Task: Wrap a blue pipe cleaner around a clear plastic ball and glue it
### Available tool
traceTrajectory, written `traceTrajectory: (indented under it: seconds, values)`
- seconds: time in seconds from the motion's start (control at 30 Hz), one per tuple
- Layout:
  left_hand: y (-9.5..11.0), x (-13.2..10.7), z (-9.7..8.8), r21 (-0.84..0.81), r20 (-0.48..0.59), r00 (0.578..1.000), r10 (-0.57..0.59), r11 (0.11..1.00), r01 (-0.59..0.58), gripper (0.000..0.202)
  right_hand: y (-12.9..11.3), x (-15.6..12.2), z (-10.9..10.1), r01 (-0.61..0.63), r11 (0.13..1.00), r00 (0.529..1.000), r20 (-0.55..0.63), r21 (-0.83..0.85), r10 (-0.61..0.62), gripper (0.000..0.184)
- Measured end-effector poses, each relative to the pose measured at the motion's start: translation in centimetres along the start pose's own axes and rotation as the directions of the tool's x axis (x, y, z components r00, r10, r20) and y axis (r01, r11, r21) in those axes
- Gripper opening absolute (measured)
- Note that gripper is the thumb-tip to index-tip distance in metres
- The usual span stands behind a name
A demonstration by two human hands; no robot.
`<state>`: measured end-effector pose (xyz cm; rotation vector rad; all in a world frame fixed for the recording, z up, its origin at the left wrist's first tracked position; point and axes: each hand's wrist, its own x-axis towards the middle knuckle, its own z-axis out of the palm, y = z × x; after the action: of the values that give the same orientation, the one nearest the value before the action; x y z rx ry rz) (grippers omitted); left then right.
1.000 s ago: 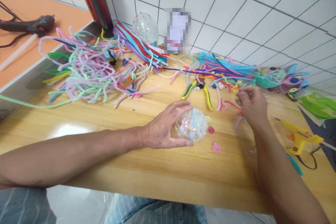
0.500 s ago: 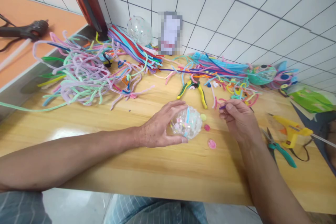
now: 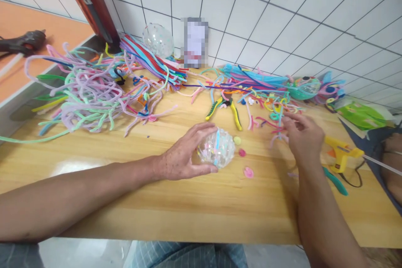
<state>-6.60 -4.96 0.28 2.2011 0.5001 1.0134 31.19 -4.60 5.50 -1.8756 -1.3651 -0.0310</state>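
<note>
A clear, bumpy plastic ball rests on the table, with a light blue strip and small coloured bits on or in it. My left hand is curved around its left side, thumb below and fingers above. Over to the right, my right hand has thumb and fingertips pinched at a light blue pipe cleaner piece, among short cut pieces; motion blurs this spot. Near the ball lie a yellow-green disc, a dark pink disc and a pink coil.
Yellow-handled pliers lie behind the ball. A yellow glue gun and teal-handled pliers are beside my right forearm. Tangled pipe cleaners spread at left. Against the tiled wall stand a phone, another clear ball and a red flask.
My right hand has moved right and slightly up toward the cut pieces, and the purple bit has left its fingertips. My left hand stays around the ball. The view has shifted slightly.
</note>
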Motion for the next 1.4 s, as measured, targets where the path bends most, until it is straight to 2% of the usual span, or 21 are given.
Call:
traceTrajectory:
  seconds: [0.07, 0.17, 0.23, 0.33, 0.47, 0.57, 0.67, 0.77, 0.87, 0.97, 1.03, 1.13, 1.2, 1.33, 1.4]
  values:
    - [0.0, 0.0, 0.0, -0.011, 0.0, 1.0, 0.0, 1.0, 0.0, 0.103, -0.4, 1.0, -1.0, -0.011, 0.999, 1.0, -0.028, -0.039, 0.01, 0.03]
    - [0.1, 0.0, 0.1, -0.018, -0.004, 1.0, -0.001, 1.0, 0.001, 0.101, -1.4, 3.5, -0.8, -0.03, 0.995, 0.996, 0.082, -0.1, 0.038, 0.033]
    - [0.1, 0.0, 0.2, -0.013, -0.006, 1.0, 0.004, 1.0, -0.004, 0.099, -1.8, 5.4, 0.6, -0.01, 0.987, 0.984, 0.172, -0.16, 0.038, 0.028]
    - [0.0, 0.0, 0.3, -0.004, -0.01, 1.0, 0.007, 1.0, -0.007, 0.1, -1.6, 7.8, 4.0, 0.057, 0.955, 0.968, 0.252, -0.29, 0.019, 0.014]
    - [-0.1, 0.0, 0.4, -0.009, -0.021, 1.0, 0.016, 1.0, -0.016, 0.1, -0.6, 9.0, 8.1, 0.109, 0.897, 0.949, 0.314, -0.428, 0.034, 0.016]
    - [-0.2, 0.1, 0.6, -0.013, -0.026, 1.0, 0.016, 1.0, -0.017, 0.1, -0.1, 9.1, 9.8, 0.119, 0.878, 0.945, 0.323, -0.464, 0.042, 0.021]
    - [-0.2, 0.1, 0.7, -0.024, -0.038, 0.999, 0.014, 1.0, -0.015, 0.1, -0.1, 9.1, 10.4, 0.106, 0.877, 0.948, 0.314, -0.468, 0.052, 0.021]
    - [-0.2, 0.1, 0.7, -0.02, -0.05, 0.998, 0.026, 0.999, -0.027, 0.098, -0.6, 9.1, 10.0, 0.068, 0.899, 0.952, 0.296, -0.433, 0.07, 0.016]
    - [-0.2, 0.2, 0.7, -0.008, -0.048, 0.998, 0.038, 0.999, -0.038, 0.096, -1.5, 8.6, 8.2, 0.012, 0.939, 0.96, 0.267, -0.343, 0.085, 0.013]
    - [-0.2, 0.2, 0.6, -0.004, -0.042, 0.998, 0.038, 0.999, -0.039, 0.096, -2.4, 7.2, 5.6, -0.064, 0.986, 0.955, 0.279, -0.152, 0.105, 0.012]
    - [-0.2, 0.2, 0.6, -0.005, -0.039, 0.999, 0.033, 0.999, -0.033, 0.095, -3.0, 5.6, 3.9, -0.125, 0.991, 0.941, 0.321, 0.044, 0.104, 0.015]
    - [-0.2, 0.1, 0.6, -0.01, -0.034, 0.999, 0.024, 1.0, -0.024, 0.094, -4.2, 2.6, 1.9, -0.208, 0.915, 0.924, 0.376, 0.345, 0.069, 0.023]
    - [-0.2, 0.1, 0.6, -0.008, -0.028, 0.999, 0.023, 1.0, -0.023, 0.094, -5.2, 0.6, 1.0, -0.253, 0.849, 0.913, 0.404, 0.464, 0.051, 0.023]
    - [-0.2, 0.1, 0.5, 0.011, -0.018, 0.999, 0.033, 0.999, -0.033, 0.094, -7.1, -2.9, 0.1, -0.361, 0.715, 0.87, 0.492, 0.599, 0.028, 0.021]
    - [-0.3, 0.2, 0.6, 0.017, -0.018, 0.999, 0.043, 0.999, -0.043, 0.094, -7.8, -4.3, -0.2, -0.387, 0.689, 0.844, 0.537, 0.612, -0.003, 0.019]
